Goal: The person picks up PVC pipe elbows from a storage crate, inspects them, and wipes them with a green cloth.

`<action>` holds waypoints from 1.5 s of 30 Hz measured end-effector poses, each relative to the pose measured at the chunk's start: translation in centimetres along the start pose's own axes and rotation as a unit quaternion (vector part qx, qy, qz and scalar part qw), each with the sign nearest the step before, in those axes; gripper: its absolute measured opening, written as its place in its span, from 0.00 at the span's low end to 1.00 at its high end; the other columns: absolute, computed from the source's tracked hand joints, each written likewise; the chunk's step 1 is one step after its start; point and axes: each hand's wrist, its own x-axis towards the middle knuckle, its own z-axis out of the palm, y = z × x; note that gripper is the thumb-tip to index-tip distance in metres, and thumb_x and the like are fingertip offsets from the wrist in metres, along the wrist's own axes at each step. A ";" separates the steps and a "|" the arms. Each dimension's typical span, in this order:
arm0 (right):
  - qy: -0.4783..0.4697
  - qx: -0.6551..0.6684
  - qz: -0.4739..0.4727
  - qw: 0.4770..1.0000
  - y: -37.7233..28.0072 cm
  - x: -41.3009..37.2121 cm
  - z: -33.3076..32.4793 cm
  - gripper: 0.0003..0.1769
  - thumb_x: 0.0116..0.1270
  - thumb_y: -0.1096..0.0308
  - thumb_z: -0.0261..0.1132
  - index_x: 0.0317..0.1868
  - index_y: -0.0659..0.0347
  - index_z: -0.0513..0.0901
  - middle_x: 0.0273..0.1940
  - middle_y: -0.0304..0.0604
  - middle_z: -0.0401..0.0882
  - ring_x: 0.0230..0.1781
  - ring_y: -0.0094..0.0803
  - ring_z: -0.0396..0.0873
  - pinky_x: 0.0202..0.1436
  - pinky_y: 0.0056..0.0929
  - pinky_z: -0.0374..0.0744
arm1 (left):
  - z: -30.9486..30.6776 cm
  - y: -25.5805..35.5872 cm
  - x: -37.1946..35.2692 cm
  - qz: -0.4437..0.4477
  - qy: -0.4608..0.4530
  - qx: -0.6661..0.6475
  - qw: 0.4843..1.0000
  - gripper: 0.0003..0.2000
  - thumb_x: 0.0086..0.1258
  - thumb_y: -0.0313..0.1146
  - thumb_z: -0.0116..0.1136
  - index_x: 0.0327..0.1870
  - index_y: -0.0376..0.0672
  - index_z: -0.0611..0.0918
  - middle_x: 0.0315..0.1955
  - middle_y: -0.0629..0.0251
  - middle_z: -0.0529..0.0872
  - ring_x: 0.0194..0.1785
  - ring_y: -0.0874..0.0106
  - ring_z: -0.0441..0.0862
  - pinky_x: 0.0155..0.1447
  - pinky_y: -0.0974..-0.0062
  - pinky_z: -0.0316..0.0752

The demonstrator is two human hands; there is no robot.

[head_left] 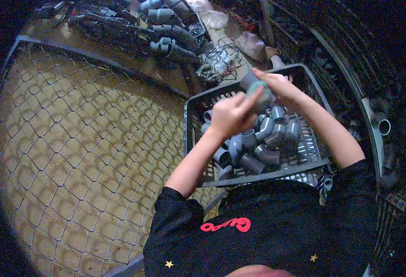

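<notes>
Over a dark plastic crate (257,179), both of my hands are raised close together around a grey pipe fitting (249,80). My right hand (280,86) grips the fitting from the right side. A small greenish cloth-like item (257,87) shows at the fingers of my left hand (233,112), blurred against the fitting; its exact shape is unclear. Below the hands, the crate holds several grey elbow pipe fittings (265,127), some bluish and some darker, lying at mixed angles. My fingers partly hide the held piece.
A framed wire mesh (87,159) stands left of the crate. More grey fittings (164,30) lie in rows at the top. Clear plastic bags (214,19) and tangled strips (219,62) lie behind the crate. Dark racking (346,60) runs along the right.
</notes>
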 end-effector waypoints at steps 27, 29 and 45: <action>-0.048 0.049 -0.025 0.997 1.0 0.9 -0.4 0.32 0.76 0.37 0.53 0.52 0.59 0.85 0.43 0.38 0.86 0.38 0.23 0.82 0.44 0.26 0.80 | -0.5 -0.5 0.5 -0.013 0.039 0.016 0.999 0.34 0.52 0.36 0.66 0.67 0.61 0.79 0.24 0.66 0.75 0.23 0.64 0.78 0.27 0.66 0.76; -0.045 0.025 -0.036 0.998 0.3 0.1 -0.1 0.33 0.75 0.35 0.54 0.51 0.58 0.85 0.42 0.38 0.86 0.37 0.23 0.82 0.43 0.26 0.80 | -0.5 -0.8 0.2 -0.031 0.054 0.007 0.998 0.35 0.51 0.35 0.66 0.68 0.60 0.78 0.24 0.65 0.75 0.23 0.64 0.78 0.27 0.66 0.76; 0.001 -0.011 0.006 1.000 1.1 0.9 -0.5 0.32 0.74 0.35 0.55 0.52 0.58 0.82 0.38 0.36 0.84 0.33 0.25 0.82 0.36 0.27 0.82 | -0.8 0.8 0.7 0.077 -0.008 0.038 0.996 0.36 0.50 0.37 0.67 0.68 0.60 0.78 0.23 0.67 0.74 0.23 0.66 0.79 0.28 0.67 0.75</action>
